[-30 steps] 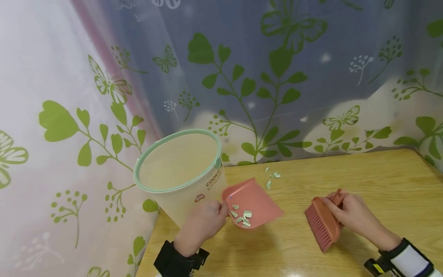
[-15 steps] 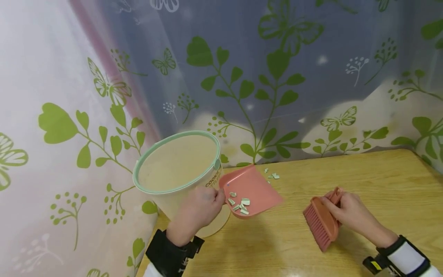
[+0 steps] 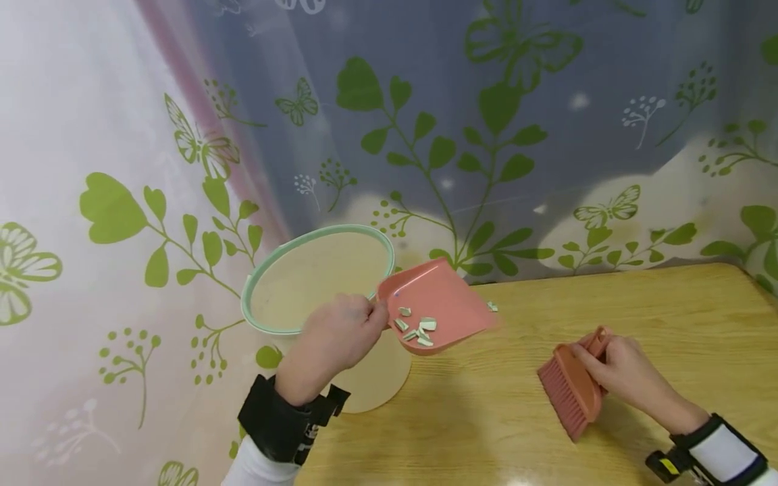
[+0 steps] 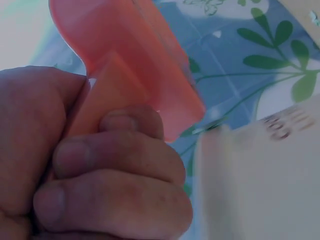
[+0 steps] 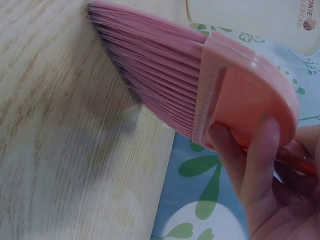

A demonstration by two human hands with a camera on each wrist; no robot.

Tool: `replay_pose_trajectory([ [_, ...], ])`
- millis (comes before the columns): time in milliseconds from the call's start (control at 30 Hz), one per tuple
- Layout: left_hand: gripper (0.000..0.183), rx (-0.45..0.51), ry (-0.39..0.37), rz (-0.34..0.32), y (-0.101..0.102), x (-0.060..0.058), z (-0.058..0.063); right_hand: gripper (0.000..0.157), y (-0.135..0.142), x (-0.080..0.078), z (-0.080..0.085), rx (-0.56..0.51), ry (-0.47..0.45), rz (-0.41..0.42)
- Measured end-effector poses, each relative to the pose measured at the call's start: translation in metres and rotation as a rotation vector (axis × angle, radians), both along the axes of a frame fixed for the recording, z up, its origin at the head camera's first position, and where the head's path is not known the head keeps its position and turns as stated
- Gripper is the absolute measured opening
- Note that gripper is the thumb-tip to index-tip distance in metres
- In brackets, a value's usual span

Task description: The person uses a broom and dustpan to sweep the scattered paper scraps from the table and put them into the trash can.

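My left hand (image 3: 340, 331) grips the handle of a pink dustpan (image 3: 452, 300), its fingers curled round it in the left wrist view. Several pale green scraps (image 3: 428, 325) lie in the pan near the handle end. Behind and below that hand stands a cream bucket (image 3: 379, 378) with a mint-green rim; the pan is beside its right edge, above the table. My right hand (image 3: 635, 378) holds a pink hand brush (image 3: 577, 391) over the table at the right, bristles toward the left. In the right wrist view the brush's bristles (image 5: 155, 65) point down at the wood.
A light wooden table (image 3: 510, 418) spans the lower right. Another green scrap (image 3: 492, 306) shows just past the dustpan's tip. A curtain (image 3: 425, 135) with leaf and butterfly prints hangs behind the table and along the left.
My left hand has lifted the dustpan with its scraps up and slightly left, to the bucket's rim. Loose scraps on the table are now mostly hidden behind it. The right hand has hardly moved.
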State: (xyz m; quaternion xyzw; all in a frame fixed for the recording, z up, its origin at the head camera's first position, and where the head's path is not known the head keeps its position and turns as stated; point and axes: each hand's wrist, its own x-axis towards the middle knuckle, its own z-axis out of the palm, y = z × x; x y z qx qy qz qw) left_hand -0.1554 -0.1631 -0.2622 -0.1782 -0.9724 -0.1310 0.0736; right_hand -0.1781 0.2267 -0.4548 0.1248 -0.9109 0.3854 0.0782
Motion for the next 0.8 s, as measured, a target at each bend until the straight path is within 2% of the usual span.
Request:
replay_pose_trajectory([
  [200,0.047,0.043,-0.038,0.089,-0.012,-0.003,0.028,0.028,0.001,-0.001,-0.001,-0.004,0.012,-0.008],
  [300,0.048,0.038,-0.013,0.134,-0.025,-0.007,0.039,0.028,0.001,-0.001,-0.001,-0.013,0.016,-0.009],
  [433,0.048,0.023,0.046,0.201,-0.046,-0.012,0.048,0.030,0.000,0.001,-0.002,-0.022,0.015,-0.010],
  [533,0.047,0.038,0.075,0.257,-0.063,-0.013,0.051,0.032,-0.001,0.002,-0.001,-0.025,0.008,-0.003],
  [600,0.047,0.057,0.094,0.267,-0.072,-0.014,0.050,0.032,-0.001,0.003,0.000,-0.029,0.004,-0.001],
  [800,0.048,0.083,0.126,0.284,-0.092,-0.019,0.037,0.032,0.000,0.002,0.001,-0.034,-0.018,-0.016],
])
